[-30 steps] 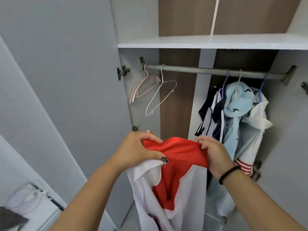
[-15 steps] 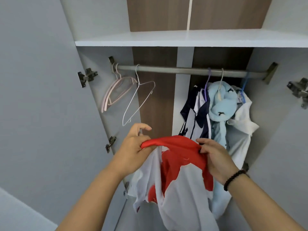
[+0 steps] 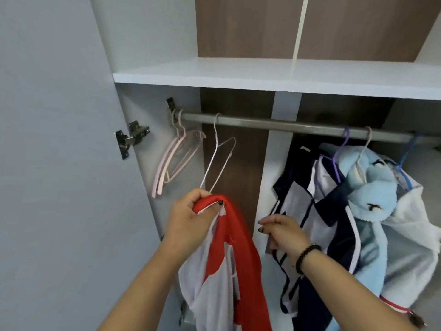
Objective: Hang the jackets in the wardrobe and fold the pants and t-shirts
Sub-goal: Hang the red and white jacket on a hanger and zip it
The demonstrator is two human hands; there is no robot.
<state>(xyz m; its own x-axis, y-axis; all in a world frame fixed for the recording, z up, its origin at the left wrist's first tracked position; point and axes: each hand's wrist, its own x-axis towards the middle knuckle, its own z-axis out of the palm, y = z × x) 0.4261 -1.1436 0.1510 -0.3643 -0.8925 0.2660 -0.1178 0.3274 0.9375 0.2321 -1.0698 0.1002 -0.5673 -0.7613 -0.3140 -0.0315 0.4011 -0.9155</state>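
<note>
- Left hand [image 3: 191, 220]: closed in a fist on the red collar of the jacket [image 3: 229, 263]; thumb pressed over the bunched cloth, forearm rising from the lower left.
- Jacket: red and white, hanging straight down below the left fist; its lower part runs out of view at the bottom edge.
- White hanger [image 3: 218, 161]: bare wire, hooked on the rail [image 3: 281, 126] directly above the left fist; its lower tip reaches the top of the knuckles, and whether it touches them cannot be told.
- Pink hangers [image 3: 176, 161]: a bare bunch at the rail's end, above and to the left of the left fist, close to the wardrobe's side wall.
- Right hand [image 3: 284, 232]: free of the jacket, just to the right of the left fist; fingers curled with their tips pressed together. Whether they pinch anything cannot be told, since the hand is blurred.
- Bracelet [image 3: 304, 258]: dark beads around the right wrist.
- Navy jacket [image 3: 317, 206]: navy and white, on a purple hanger, hanging just beyond the right hand.
- Blue jacket [image 3: 372, 187]: pale, fleecy, to the right of the navy one.
- White jacket [image 3: 410, 247]: farthest right, on a blue hanger.
- Shelf [image 3: 262, 75]: white, above the rail.
- Hinge [image 3: 131, 138]: metal, on the door well above and to the left of the left fist.
</note>
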